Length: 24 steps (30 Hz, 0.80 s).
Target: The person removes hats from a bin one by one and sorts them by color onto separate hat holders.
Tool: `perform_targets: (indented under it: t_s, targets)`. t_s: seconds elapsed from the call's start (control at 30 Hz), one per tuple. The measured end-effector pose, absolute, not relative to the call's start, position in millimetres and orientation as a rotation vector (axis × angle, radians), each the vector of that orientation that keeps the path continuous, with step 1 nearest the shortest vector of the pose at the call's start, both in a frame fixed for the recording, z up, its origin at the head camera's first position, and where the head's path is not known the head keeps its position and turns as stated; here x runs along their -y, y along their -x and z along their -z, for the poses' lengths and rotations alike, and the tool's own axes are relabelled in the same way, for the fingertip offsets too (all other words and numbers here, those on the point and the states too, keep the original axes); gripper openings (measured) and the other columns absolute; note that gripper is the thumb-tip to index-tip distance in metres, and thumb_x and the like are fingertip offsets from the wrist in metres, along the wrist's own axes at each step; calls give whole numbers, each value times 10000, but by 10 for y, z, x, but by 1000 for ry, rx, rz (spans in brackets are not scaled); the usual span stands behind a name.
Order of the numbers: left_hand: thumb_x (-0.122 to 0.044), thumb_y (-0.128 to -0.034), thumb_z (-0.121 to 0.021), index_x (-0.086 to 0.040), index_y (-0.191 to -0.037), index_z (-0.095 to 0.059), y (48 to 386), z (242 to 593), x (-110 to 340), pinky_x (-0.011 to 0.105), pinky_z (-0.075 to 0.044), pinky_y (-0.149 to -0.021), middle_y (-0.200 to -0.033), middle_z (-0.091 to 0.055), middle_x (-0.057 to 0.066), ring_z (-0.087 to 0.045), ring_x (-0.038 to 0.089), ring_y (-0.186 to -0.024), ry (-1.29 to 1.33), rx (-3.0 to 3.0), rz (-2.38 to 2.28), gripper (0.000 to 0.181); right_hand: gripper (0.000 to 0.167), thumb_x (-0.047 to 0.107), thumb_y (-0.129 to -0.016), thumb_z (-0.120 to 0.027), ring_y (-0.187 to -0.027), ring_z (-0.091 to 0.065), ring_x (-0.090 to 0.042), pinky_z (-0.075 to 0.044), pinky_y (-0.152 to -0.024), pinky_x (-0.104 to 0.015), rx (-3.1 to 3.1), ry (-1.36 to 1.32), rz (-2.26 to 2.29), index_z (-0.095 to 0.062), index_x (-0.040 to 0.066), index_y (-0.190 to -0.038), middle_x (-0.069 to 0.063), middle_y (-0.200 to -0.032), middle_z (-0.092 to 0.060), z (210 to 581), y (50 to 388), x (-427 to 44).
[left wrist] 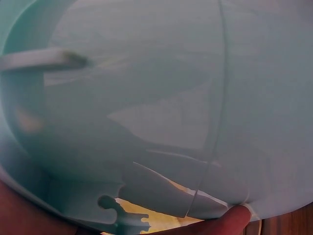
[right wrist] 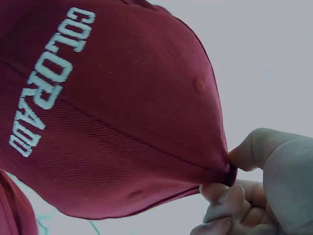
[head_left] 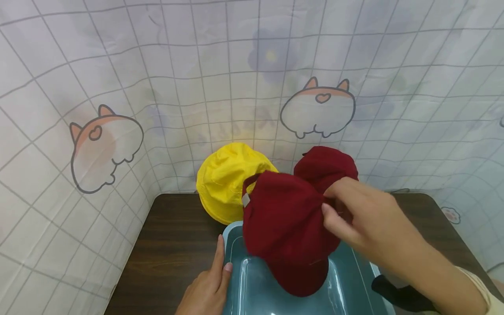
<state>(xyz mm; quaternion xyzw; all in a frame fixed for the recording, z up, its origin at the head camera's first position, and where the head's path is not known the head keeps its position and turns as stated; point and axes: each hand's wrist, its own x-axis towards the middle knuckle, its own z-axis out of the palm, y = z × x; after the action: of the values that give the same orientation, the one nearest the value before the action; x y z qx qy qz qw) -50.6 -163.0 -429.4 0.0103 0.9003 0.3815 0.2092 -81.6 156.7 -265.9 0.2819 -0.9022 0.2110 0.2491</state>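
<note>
Over the blue-green plastic basin, a dark red baseball cap hangs with its brim pointing down. My right hand pinches the top of its crown between thumb and fingers. Pale embroidered letters reading COLORADO run across the cap's front in the right wrist view, where the pinched fabric is drawn to a point by the right hand. My left hand grips the basin's left rim, thumb over the edge and index finger along the outside. The left wrist view is mostly filled by the basin's smooth wall.
A yellow bucket hat sits behind the basin on the dark wood table. To its right, a second dark red cap stands partly hidden by the held one. A white checked curtain surrounds the table's back and sides.
</note>
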Motion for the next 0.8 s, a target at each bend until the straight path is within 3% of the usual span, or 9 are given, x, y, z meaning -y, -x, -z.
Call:
perform_targets:
  t_s: [0.23,0.37,0.5,0.63,0.8]
  targets:
    - [-512,-1090,-370,-325,-1653,22,457,4286,1618,583,-547,-699,-1048,-732,154,-677,197,-782,-73,-2635,-1012,711,44,132,-883,-670,-633,-536,-38,-434,-532,-138,2401,-561,-541,-687,121,-923,50,-746,-656,2294,986,-1744]
    - [-502,-1093,-371,-311,-1657,1,446,4285,1615,594,-538,-713,-1055,-738,170,-689,227,-813,-81,-2670,-985,702,131,188,-917,-612,-646,-477,64,-375,-559,-93,2354,-467,-501,-705,95,-916,6,-743,-684,2123,1133,-1820]
    - [-517,-1092,-357,-310,-1656,12,449,4285,1621,594,-538,-715,-1022,-739,149,-688,216,-808,-81,-2653,-995,705,220,216,-934,-586,-670,-520,-35,-338,-566,-78,2341,-411,-499,-709,34,-950,-80,-783,-703,2023,1275,-1866]
    - [-517,-1092,-357,-314,-1655,15,450,4281,1621,604,-539,-734,-1048,-740,155,-697,227,-831,-76,-2646,-998,705,270,233,-943,-561,-684,-548,-206,-349,-604,-202,2333,-345,-491,-707,7,-954,-137,-812,-710,1988,1439,-1903]
    - [-521,-1091,-356,-319,-1654,12,453,4276,1617,628,-537,-771,-1124,-735,172,-708,243,-877,-68,-2634,-1009,703,290,227,-953,-535,-700,-552,-256,-352,-629,-361,2332,-308,-495,-681,-23,-930,-177,-815,-686,2006,1629,-1961]
